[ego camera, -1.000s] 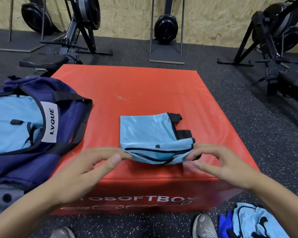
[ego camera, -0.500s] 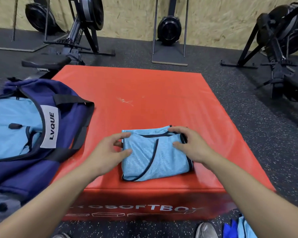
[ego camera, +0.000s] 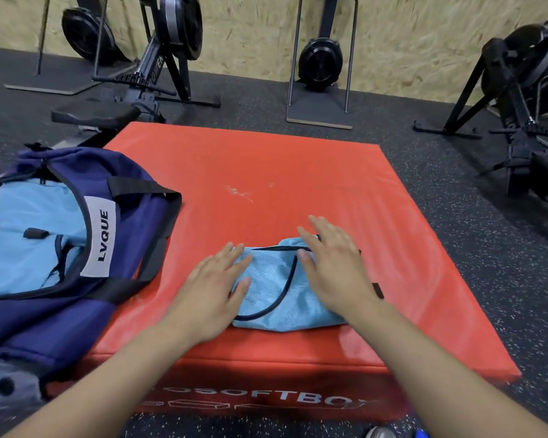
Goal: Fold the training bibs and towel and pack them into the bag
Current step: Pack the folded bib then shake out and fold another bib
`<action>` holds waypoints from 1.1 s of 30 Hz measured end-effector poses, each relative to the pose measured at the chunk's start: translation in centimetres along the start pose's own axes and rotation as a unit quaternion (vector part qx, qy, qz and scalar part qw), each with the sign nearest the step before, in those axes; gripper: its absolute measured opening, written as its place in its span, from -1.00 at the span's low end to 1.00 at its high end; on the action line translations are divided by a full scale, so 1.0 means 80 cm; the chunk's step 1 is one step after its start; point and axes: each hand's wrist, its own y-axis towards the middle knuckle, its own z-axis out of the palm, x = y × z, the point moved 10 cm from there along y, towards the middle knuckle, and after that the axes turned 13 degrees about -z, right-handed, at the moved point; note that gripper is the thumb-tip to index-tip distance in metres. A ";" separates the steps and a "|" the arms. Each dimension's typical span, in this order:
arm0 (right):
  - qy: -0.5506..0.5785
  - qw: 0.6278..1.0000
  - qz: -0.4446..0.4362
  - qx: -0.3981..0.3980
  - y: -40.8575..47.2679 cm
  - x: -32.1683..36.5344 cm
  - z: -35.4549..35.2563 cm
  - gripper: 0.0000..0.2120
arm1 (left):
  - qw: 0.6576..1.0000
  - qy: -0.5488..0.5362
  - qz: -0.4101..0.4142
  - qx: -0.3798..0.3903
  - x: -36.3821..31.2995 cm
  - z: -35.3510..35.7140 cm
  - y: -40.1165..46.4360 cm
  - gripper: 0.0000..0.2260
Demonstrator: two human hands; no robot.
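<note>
A light-blue training bib point(ego camera: 276, 292) with dark trim lies folded into a small packet near the front edge of the red soft box point(ego camera: 266, 172). My left hand point(ego camera: 212, 292) rests flat on the bib's left side with straight fingers. My right hand point(ego camera: 332, 263) lies flat on its right side, fingers spread and pointing away from me. To the left, the navy bag point(ego camera: 133, 222) with a white LVQUE label stands open, with light-blue fabric point(ego camera: 23, 241) inside it.
Black rowing machines point(ego camera: 159, 58) and a stand point(ego camera: 320, 64) line the wooden wall beyond the box. More gym equipment point(ego camera: 519, 90) stands at the right. Speckled dark floor surrounds the box. A shoe point(ego camera: 378, 433) shows at the bottom edge.
Both hands folded the bib's near half over onto itself, away from me, then let go of its edges. They now lie flat on top of the packet.
</note>
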 end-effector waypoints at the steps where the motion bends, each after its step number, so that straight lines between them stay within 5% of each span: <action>1: 0.005 1.000 -0.011 0.028 0.000 0.012 0.013 -0.40 | 0.999 0.025 0.003 0.022 0.002 0.010 -0.001 -0.31; 6: -0.050 0.990 0.006 0.133 -0.021 -0.001 0.076 -0.22 | 0.993 0.105 0.053 0.008 0.007 0.007 -0.009 -0.36; 12: -0.008 0.997 0.018 0.069 0.007 0.022 0.058 -0.26 | 0.988 0.129 0.049 -0.064 0.024 -0.037 -0.023 -0.48; 17: 0.011 0.992 0.006 0.124 0.001 0.047 0.094 -0.34 | 0.986 0.145 0.050 -0.069 0.046 -0.044 -0.041 -0.50; 24: 0.014 0.992 -0.029 0.122 0.013 0.089 0.095 -0.21 | 0.987 0.134 0.052 -0.077 0.064 -0.053 -0.053 -0.50; 33: 0.013 0.993 -0.027 0.117 0.026 0.113 0.103 -0.35 | 0.986 0.133 0.054 -0.084 0.062 -0.066 -0.063 -0.50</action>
